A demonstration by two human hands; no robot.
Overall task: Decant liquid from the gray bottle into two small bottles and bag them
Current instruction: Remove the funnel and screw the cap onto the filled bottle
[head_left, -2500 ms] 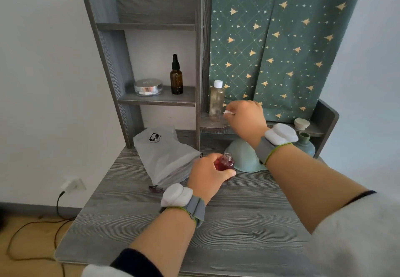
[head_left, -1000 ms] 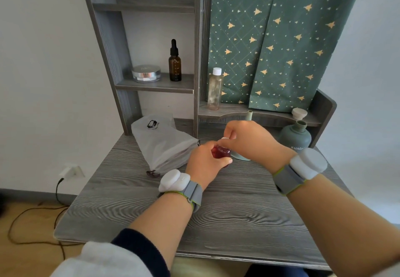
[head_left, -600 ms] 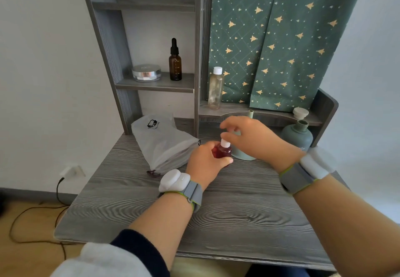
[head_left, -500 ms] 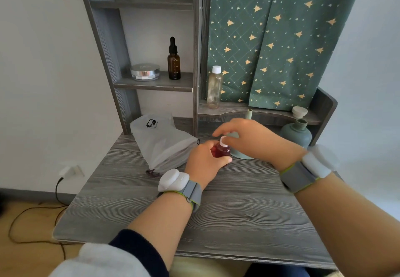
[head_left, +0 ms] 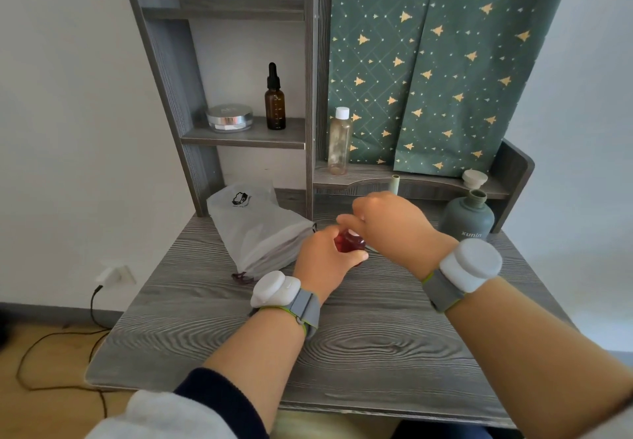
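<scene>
Both my hands work one small red-filled glass bottle (head_left: 348,242): left hand (head_left: 327,260) grips its body, right hand (head_left: 390,222) pinches its white cap (head_left: 352,232).

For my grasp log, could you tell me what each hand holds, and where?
The left hand grips the small red bottle round its body; the right hand pinches its white cap.

Bag (head_left: 260,233) left, gray bottle (head_left: 466,216) right; desk (head_left: 359,353) front open.
</scene>
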